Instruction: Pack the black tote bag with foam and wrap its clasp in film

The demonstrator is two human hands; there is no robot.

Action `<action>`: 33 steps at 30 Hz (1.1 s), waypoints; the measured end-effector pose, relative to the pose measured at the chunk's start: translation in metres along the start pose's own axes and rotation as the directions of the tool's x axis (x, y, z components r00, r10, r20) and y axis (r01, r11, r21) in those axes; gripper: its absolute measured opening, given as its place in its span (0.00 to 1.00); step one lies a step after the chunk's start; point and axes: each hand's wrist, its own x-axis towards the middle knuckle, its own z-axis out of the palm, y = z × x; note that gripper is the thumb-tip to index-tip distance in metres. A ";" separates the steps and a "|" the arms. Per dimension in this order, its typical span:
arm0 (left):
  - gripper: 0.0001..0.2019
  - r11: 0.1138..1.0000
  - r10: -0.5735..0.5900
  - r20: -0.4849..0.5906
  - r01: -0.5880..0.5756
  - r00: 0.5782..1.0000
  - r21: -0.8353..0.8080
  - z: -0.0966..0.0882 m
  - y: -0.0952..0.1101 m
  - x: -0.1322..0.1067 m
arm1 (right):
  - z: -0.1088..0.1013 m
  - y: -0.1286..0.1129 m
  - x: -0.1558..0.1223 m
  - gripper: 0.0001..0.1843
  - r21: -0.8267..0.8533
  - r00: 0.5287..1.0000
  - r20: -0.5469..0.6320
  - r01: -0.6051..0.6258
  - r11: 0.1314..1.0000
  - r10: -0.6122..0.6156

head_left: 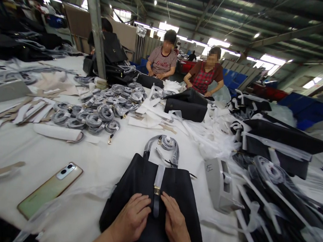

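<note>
A black handbag (134, 182) lies flat on the white table (97, 160) right in front of me. Its handles, wrapped in grey film (163, 145), point away from me. A wrapped strap with a gold clasp (157, 189) runs down the bag's middle. My left hand (133, 217) rests flat on the bag just left of that strap, fingers stretched out. My right hand (173, 220) lies flat on the bag just right of the strap, fingers together and extended. Neither hand holds anything.
A phone (50, 188) lies at front left. Several coiled wrapped straps (100, 112) are heaped mid-table. A grey plastic form (218, 181) stands to the right, with black bags (277, 141) and wrapping beyond. Two seated people (162, 59) (205, 74) work at the far side.
</note>
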 end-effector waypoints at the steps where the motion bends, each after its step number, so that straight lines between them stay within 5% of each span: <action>1: 0.17 1.000 -0.002 -0.011 0.002 1.000 -0.003 0.002 -0.001 0.001 | 0.002 0.001 0.000 0.28 -0.012 0.999 -0.016 0.029 1.000 -0.029; 8: 0.14 0.999 0.005 -0.163 -0.011 0.987 -0.038 -0.006 0.006 0.003 | 0.017 0.009 0.012 0.23 -0.227 0.960 -0.130 0.215 0.950 -0.248; 11: 0.14 0.975 -0.223 -0.371 0.208 0.901 -0.080 -0.022 0.011 -0.022 | 0.021 0.012 0.014 0.22 -0.296 0.942 -0.153 0.246 0.923 -0.299; 13: 0.08 0.863 -0.500 -0.509 0.453 0.701 -0.223 -0.035 0.009 -0.047 | 0.022 0.012 0.014 0.22 -0.326 0.934 -0.158 0.256 0.910 -0.320; 16: 0.15 0.480 -0.869 -0.427 0.637 0.251 -0.603 -0.053 -0.006 -0.076 | 0.022 0.011 0.014 0.21 -0.349 0.933 -0.168 0.245 0.904 -0.318; 17: 0.20 0.351 -0.933 -0.318 0.621 0.168 -0.701 -0.058 -0.013 -0.080 | 0.022 0.010 0.015 0.21 -0.351 0.934 -0.170 0.240 0.905 -0.314; 18: 0.25 0.251 -0.968 -0.209 0.594 0.140 -0.764 -0.061 -0.019 -0.080 | 0.023 0.009 0.015 0.20 -0.351 0.935 -0.170 0.237 0.906 -0.311; 20: 0.30 0.167 -0.979 -0.067 0.562 0.195 -0.810 -0.063 -0.029 -0.071 | 0.022 0.007 0.016 0.20 -0.353 0.936 -0.165 0.237 0.905 -0.310; 24: 0.25 0.228 -0.948 -0.045 0.574 0.315 -0.786 -0.057 -0.039 -0.037 | 0.019 0.001 0.015 0.21 -0.372 0.937 -0.163 0.233 0.899 -0.310; 29: 0.20 0.325 -0.929 -0.121 0.611 0.351 -0.722 -0.054 -0.047 -0.008 | 0.019 0.011 0.011 0.21 -0.434 0.909 -0.215 0.238 0.869 -0.356; 33: 0.18 0.371 -0.905 -0.130 0.602 0.405 -0.707 -0.051 -0.064 0.006 | 0.033 0.035 0.012 0.20 -0.485 0.845 -0.312 0.251 0.838 -0.434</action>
